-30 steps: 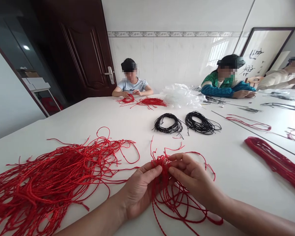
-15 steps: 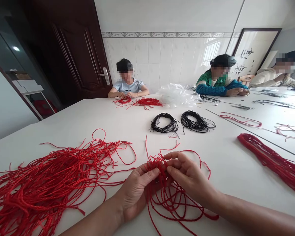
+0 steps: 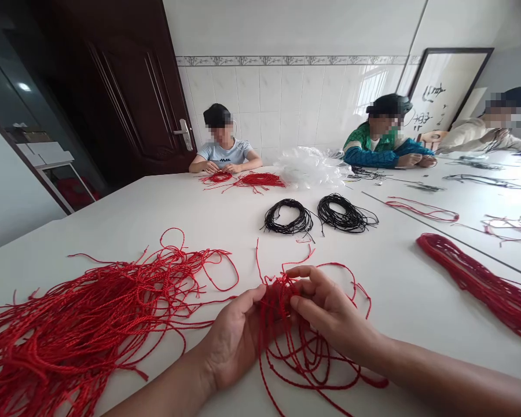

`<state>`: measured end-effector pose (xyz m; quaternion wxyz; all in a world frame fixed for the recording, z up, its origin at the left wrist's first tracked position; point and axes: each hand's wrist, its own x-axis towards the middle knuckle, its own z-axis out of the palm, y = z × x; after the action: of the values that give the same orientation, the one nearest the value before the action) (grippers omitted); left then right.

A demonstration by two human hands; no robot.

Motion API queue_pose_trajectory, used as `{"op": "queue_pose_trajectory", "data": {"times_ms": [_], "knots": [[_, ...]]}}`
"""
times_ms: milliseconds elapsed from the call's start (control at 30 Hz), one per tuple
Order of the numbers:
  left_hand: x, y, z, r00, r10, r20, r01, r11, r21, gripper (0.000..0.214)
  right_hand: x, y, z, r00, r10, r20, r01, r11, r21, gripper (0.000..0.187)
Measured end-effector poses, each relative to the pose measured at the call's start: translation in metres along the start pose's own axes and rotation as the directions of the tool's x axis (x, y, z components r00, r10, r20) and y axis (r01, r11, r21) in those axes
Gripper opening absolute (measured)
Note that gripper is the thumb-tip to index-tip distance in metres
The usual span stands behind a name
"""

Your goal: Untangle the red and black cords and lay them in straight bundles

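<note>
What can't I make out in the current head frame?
Left hand, head view: non-thumb fingertips obscured by red cords.
Red pile, head view: cut off by left and bottom edges.
Dark red bundle, head view: lower end cut off by right edge.
Reddish scrap, head view: too small to identify.

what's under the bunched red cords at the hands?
Part of the left hand is under the red cords; white tabletop shows between the looser ones. Anything beneath that hand is covered.
</note>
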<state>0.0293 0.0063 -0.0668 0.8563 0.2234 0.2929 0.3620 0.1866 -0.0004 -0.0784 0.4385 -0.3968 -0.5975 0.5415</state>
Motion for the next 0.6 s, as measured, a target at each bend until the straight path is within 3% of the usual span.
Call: {"op": "queue_pose_trajectory", "data": {"times_ms": [200, 600], "knots": [[0.0006, -0.0011, 0.0018, 0.999, 0.017, 0.036, -0.018, 0.999, 0.031, 0.029, 0.0005, -0.0009, 0.0009, 0.999, 0.036, 0.029, -0.035, 0.999, -0.026, 0.046], [-0.0031, -0.0037, 0.0030, 0.992, 0.090, 0.089, -0.101, 0.987, 0.124, 0.026, -0.0014, 0.0012, 0.0056, 1.000, 0.003, 0.006, -0.002, 0.978, -0.207, 0.044]]}}
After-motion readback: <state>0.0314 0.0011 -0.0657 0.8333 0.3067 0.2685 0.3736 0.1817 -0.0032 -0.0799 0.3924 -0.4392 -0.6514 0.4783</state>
